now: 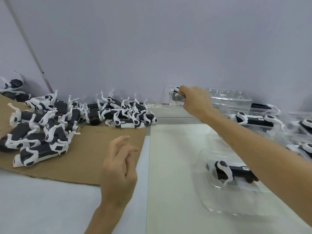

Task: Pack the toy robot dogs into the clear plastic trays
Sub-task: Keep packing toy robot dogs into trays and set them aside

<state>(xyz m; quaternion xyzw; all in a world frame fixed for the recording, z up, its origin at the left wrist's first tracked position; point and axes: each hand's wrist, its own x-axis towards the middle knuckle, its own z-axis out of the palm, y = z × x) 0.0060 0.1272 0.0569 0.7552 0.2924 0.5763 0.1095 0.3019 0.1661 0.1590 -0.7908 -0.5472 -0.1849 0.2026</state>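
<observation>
While stretched far across the table toward the wall, grips with the right hand a toy robot dog at the table's back edge, curling the fingers round its dark body. Seemingly seated in a clear tray, though too hazy there to be sure of the outline. Holds the left hand low above the near right corner of a cardboard sheet, with fingers loosely bent and spread, gripping nothing and apart from the cardboard.

Open room: down the pale middle strip of the table, between the cardboard's right edge and the outstretched right forearm, and across the bare near-left corner in front of the cardboard's ragged front edge.

To the left of that strip, a heap of loose dogs on the cardboard, black bodies tangled, white legs jutting upward, running back to the wall and spilling past the cardboard's far right corner onto the table. Farther left against the wall, one more dog apart from the heap.

To the right, partly beneath the forearm, a packed tray with a second dog lying on its side inside, near the table's front. Beyond the forearm, filled trays crowded along the right edge, each showing a black-and-white dog. Behind them, against the wall, empty trays stacked just beside the gripped dog.
</observation>
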